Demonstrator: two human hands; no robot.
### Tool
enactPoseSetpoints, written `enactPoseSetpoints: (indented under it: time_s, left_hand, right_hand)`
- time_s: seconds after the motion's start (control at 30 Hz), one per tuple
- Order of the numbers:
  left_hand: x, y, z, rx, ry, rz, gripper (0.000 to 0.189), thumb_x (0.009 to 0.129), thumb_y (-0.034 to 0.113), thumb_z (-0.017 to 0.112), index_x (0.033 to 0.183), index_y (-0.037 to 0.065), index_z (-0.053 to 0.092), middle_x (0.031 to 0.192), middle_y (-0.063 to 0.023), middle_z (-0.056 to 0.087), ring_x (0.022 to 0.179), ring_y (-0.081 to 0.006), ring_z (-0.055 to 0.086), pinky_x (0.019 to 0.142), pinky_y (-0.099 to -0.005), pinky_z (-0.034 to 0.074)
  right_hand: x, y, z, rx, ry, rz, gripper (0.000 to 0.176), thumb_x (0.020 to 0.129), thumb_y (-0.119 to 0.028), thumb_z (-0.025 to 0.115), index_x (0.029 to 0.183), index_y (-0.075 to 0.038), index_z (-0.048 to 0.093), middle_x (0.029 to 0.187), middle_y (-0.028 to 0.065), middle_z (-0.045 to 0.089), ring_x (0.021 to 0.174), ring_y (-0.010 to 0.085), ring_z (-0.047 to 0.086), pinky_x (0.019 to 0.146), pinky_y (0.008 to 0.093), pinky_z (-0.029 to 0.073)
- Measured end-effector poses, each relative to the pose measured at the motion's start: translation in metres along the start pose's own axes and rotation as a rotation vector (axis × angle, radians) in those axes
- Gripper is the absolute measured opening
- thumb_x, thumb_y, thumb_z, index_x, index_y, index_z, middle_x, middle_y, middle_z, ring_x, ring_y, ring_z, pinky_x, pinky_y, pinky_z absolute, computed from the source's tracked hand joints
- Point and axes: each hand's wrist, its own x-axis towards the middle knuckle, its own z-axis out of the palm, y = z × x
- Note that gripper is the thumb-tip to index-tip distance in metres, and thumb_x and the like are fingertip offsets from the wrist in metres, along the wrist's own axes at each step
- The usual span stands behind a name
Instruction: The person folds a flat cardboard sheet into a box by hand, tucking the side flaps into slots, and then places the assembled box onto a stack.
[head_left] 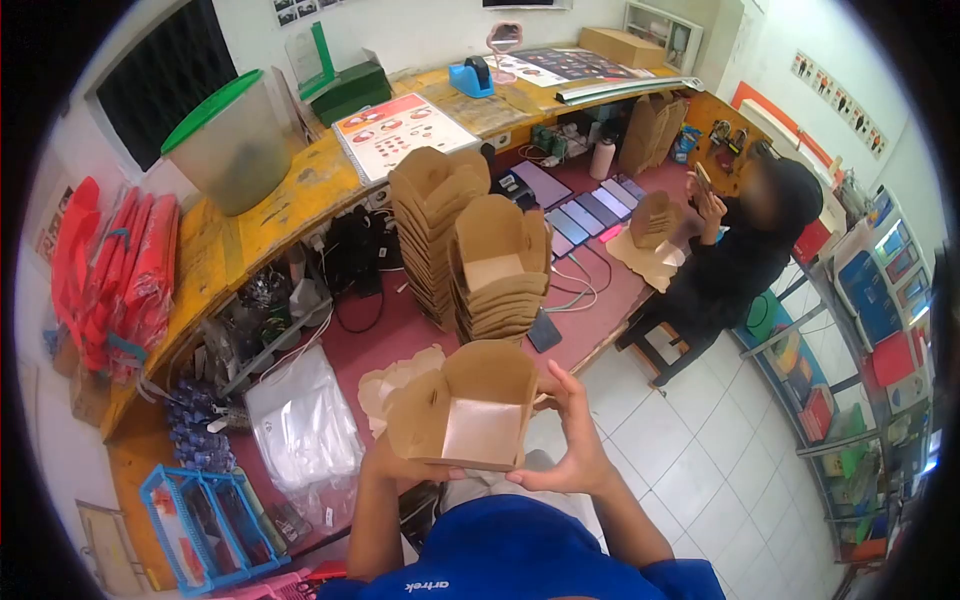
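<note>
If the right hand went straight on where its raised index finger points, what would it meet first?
Leaving aside the open carton it holds, the right hand would probably come first to the dark phone on the red tabletop; depth is unclear, so it might pass above it.

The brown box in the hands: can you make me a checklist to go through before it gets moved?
1. Left hand on the box: ok, at its lower left.
2. Right hand on the box: ok, thumb at the bottom edge.
3. Box open, so you can see in: ok.
4. Box apart from the dark phone on the table: ok.
5. Underside not torn: cannot tell, it's hidden.
6. Nearest box stack steady: cannot tell from one picture.
</note>
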Motion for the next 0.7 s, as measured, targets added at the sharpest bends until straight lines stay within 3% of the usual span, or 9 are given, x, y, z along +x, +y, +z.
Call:
enactPoseSetpoints:
  time_s: [0.07, 0.13, 0.27, 0.37, 0.5, 0.6, 0.63, 0.7]
  left_hand:
    - [0.022, 0.021, -0.019, 0.041, 0.003, 0.046, 0.111, 0.065, 0.029, 0.097, 0.154, 0.002, 0.035, 0.149, -0.0145, 0.049, 0.137, -0.0277, 0.048, 0.113, -0.0424, 0.039]
    - [0.051, 0.042, -0.023, 0.253, -0.131, 0.125, 0.122, 0.06, 0.036, 0.099, 0.155, 0.0, 0.032, 0.15, -0.0173, 0.046, 0.139, -0.0299, 0.046, 0.114, -0.0415, 0.037]
    - [0.088, 0.065, -0.02, 0.128, -0.257, 0.117, 0.128, 0.06, 0.044, 0.098, 0.156, -0.001, 0.027, 0.151, -0.0215, 0.043, 0.14, -0.0347, 0.044, 0.115, -0.0417, 0.037]
    - [0.107, 0.087, -0.035, 0.291, -0.333, 0.252, 0.122, 0.062, 0.047, 0.095, 0.155, 0.001, 0.032, 0.152, -0.0226, 0.042, 0.141, -0.0398, 0.043, 0.116, -0.0444, 0.037]
    - [0.147, 0.113, -0.097, 0.835, -0.3, 0.377, 0.091, 0.067, 0.021, 0.089, 0.148, 0.012, 0.048, 0.155, -0.0167, 0.041, 0.143, -0.0382, 0.041, 0.117, -0.0465, 0.037]
    - [0.183, 0.096, -0.11, 0.967, -0.322, 0.396, 0.08, 0.068, 0.007, 0.083, 0.142, 0.016, 0.054, 0.152, -0.0115, 0.045, 0.149, -0.0355, 0.033, 0.123, -0.0494, 0.029]
    - [0.192, 0.087, -0.112, 0.973, -0.299, 0.404, 0.08, 0.068, 0.007, 0.083, 0.142, 0.016, 0.054, 0.152, -0.0115, 0.045, 0.149, -0.0355, 0.033, 0.123, -0.0494, 0.029]
    - [0.211, 0.075, -0.116, 1.087, -0.447, 0.498, 0.063, 0.069, 0.011, 0.084, 0.128, 0.014, 0.062, 0.134, -0.0093, 0.059, 0.139, -0.0301, 0.047, 0.122, -0.0487, 0.031]
  right_hand:
    - [0.012, -0.015, -0.001, -0.015, -0.011, 0.027, 0.123, 0.061, -0.024, 0.095, 0.157, -0.001, 0.023, 0.141, 0.0164, 0.049, 0.13, 0.028, 0.05, 0.107, 0.0408, 0.042]
    - [0.019, -0.03, -0.002, -0.03, -0.012, 0.064, 0.125, 0.06, -0.024, 0.096, 0.158, -0.001, 0.021, 0.142, 0.0161, 0.048, 0.132, 0.028, 0.049, 0.108, 0.0412, 0.041]
    - [0.005, -0.046, -0.002, 0.001, 0.28, 0.105, 0.123, 0.06, -0.024, 0.094, 0.157, 0.0, 0.023, 0.142, 0.0143, 0.05, 0.133, 0.0269, 0.05, 0.11, 0.0404, 0.041]
    - [-0.015, -0.052, -0.017, 0.036, 0.482, 0.161, 0.109, 0.065, -0.027, 0.09, 0.152, 0.002, 0.031, 0.14, 0.0126, 0.051, 0.127, 0.024, 0.055, 0.106, 0.039, 0.044]
    - [-0.052, -0.039, -0.045, 0.116, 0.723, 0.146, 0.095, 0.071, -0.028, 0.089, 0.146, 0.002, 0.039, 0.134, 0.0114, 0.055, 0.122, 0.0221, 0.057, 0.102, 0.0373, 0.046]
    - [-0.05, -0.032, -0.055, 0.22, 0.745, 0.097, 0.09, 0.073, -0.026, 0.09, 0.143, 0.002, 0.042, 0.132, 0.0101, 0.057, 0.123, 0.0215, 0.056, 0.103, 0.0371, 0.046]
    - [-0.044, -0.032, -0.055, 0.212, 0.728, 0.083, 0.09, 0.073, -0.026, 0.09, 0.143, 0.002, 0.042, 0.132, 0.0101, 0.057, 0.123, 0.0215, 0.056, 0.103, 0.0371, 0.046]
    - [-0.031, -0.025, -0.043, 0.188, 0.749, 0.025, 0.09, 0.072, -0.025, 0.09, 0.143, 0.002, 0.042, 0.132, 0.0096, 0.056, 0.123, 0.0215, 0.055, 0.105, 0.0374, 0.044]
